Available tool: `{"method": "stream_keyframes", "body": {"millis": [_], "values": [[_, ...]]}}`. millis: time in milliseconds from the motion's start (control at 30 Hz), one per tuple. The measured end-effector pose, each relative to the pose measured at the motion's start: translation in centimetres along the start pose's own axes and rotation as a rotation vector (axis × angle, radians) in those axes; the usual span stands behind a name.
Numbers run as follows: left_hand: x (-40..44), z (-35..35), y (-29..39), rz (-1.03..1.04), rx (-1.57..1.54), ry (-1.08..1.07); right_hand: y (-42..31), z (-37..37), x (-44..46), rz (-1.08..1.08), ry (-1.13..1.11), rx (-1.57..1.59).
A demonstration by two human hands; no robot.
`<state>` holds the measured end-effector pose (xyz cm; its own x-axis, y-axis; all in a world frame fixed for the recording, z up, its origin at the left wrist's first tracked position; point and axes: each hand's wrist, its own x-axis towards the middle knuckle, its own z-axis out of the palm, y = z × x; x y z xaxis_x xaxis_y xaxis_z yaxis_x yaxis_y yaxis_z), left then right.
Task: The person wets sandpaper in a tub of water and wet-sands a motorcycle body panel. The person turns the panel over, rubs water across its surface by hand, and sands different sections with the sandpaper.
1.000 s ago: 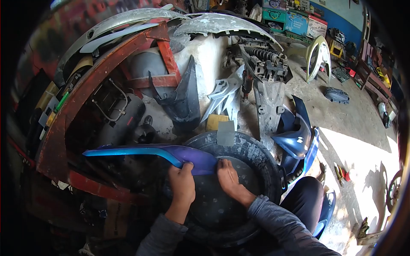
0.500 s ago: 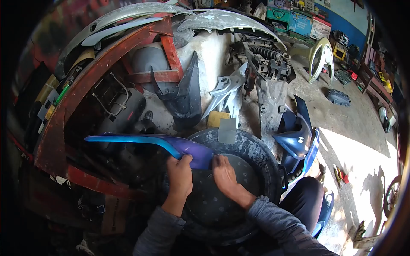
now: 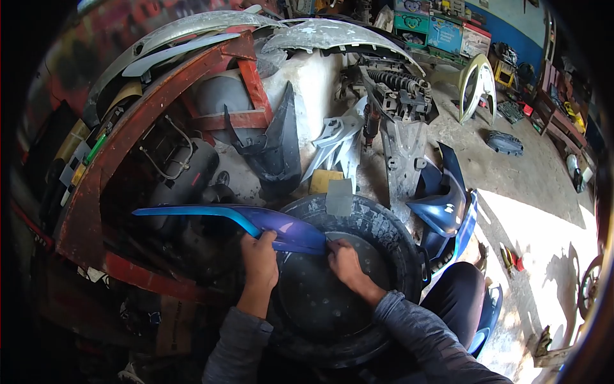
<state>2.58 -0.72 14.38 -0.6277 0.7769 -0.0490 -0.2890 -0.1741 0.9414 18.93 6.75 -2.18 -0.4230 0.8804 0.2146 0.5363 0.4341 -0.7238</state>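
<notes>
A long, curved blue-and-purple motorcycle body panel (image 3: pixel 288 232) lies across the view, above a round black tub (image 3: pixel 393 256) of dark water. My left hand (image 3: pixel 259 262) is closed around its lower edge near the middle, thumb on the painted face. At the panel's right end, my right hand (image 3: pixel 348 264) has its fingers curled and pressed against the edge. Whether something small sits under those fingers is hidden. A grey sheet (image 3: pixel 339 197), like sandpaper, hangs over the tub's far rim, with a yellow block (image 3: pixel 325 180) just behind it.
A red frame (image 3: pixel 150 83) stands at the left, with grey panels across its top. Beyond the tub are a black fairing piece (image 3: pixel 272 144), white plastic parts (image 3: pixel 336 144) and a motorcycle frame (image 3: pixel 404 141). Blue body panels (image 3: pixel 441 214) lean to the right, beside my knee.
The panel has shifted slightly right and tipped, catching light on its face. My left hand has moved a little left along it; my right hand has moved slightly right and down.
</notes>
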Motion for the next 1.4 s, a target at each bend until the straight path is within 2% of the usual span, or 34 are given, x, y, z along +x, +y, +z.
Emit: {"method": "stream_keyframes", "body": {"millis": [67, 133, 267, 333, 467, 533, 567, 633, 667, 733, 800, 900, 1000, 1033, 1067, 1167, 1200, 1267, 1333, 1400], "values": [[0.0, -0.2, 0.1, -0.013, -0.040, -0.004, -0.2, 0.1, 0.1, -0.020, 0.069, 0.113], [0.0, -0.1, -0.1, -0.022, -0.081, -0.012, -2.1, -0.8, -0.1, 0.082, 0.107, 0.316], [-0.2, 0.2, -0.8, -0.049, -0.093, 0.041, -2.1, -0.3, -0.2, 0.012, 0.268, 0.307], [-0.3, 0.0, -1.0, -0.057, -0.109, 0.054, -1.8, -0.3, -0.3, -0.187, 0.327, 0.256], [-0.7, 0.0, -1.0, -0.084, -0.093, 0.062, -1.1, 0.2, -1.9, -0.212, 0.295, 0.166], [-0.8, 0.2, -1.1, -0.077, -0.102, 0.060, -0.9, 1.0, -2.4, -0.024, 0.295, 0.108], [-0.8, 0.2, -1.2, -0.058, -0.097, 0.077, -0.7, 1.5, -2.4, -0.023, 0.297, 0.110], [-1.0, 0.1, -1.5, -0.040, -0.088, 0.098, -3.8, 0.6, -1.9, 0.165, 0.207, 0.219], [-1.1, 0.0, -1.5, -0.044, -0.068, 0.076, -4.5, 0.8, -1.7, 0.167, 0.202, 0.222], [-1.4, -0.2, -1.3, -0.050, -0.042, 0.055, -5.3, 1.2, -1.7, -0.181, 0.317, 0.152], [-1.5, 0.2, -1.0, -0.045, -0.064, 0.055, -3.0, 1.3, -1.9, -0.219, 0.329, 0.144], [-1.6, 0.5, -1.2, -0.016, -0.059, 0.058, -0.2, 2.3, -2.2, 0.094, 0.223, 0.040], [-1.7, 0.3, -1.6, -0.011, -0.041, 0.045, -5.1, 0.1, -1.3, -0.002, 0.229, 0.096], [-1.7, 0.2, -1.6, -0.015, -0.040, 0.044, -5.5, 0.2, -1.3, -0.137, 0.335, 0.073], [-1.5, 0.0, -1.5, -0.022, -0.044, 0.031, -4.9, 0.4, -1.6, -0.135, 0.337, 0.071], [-1.6, 0.3, -1.1, -0.033, -0.041, 0.013, -1.1, 1.1, -1.9, 0.117, 0.207, 0.012], [-1.6, 0.3, -1.0, -0.044, -0.030, 0.021, -1.7, 0.9, -1.4, 0.114, 0.211, 0.015], [-1.6, 0.2, -1.1, -0.037, -0.031, 0.026, -4.3, -0.1, -0.4, 0.185, 0.054, 0.003], [-1.6, 0.4, -1.2, -0.032, -0.041, 0.029, -7.1, -0.4, -0.3, -0.107, 0.290, 0.060], [-1.5, 0.1, -0.8, -0.059, -0.036, 0.014, -6.5, -0.4, -0.9, -0.192, 0.367, 0.067]]}}
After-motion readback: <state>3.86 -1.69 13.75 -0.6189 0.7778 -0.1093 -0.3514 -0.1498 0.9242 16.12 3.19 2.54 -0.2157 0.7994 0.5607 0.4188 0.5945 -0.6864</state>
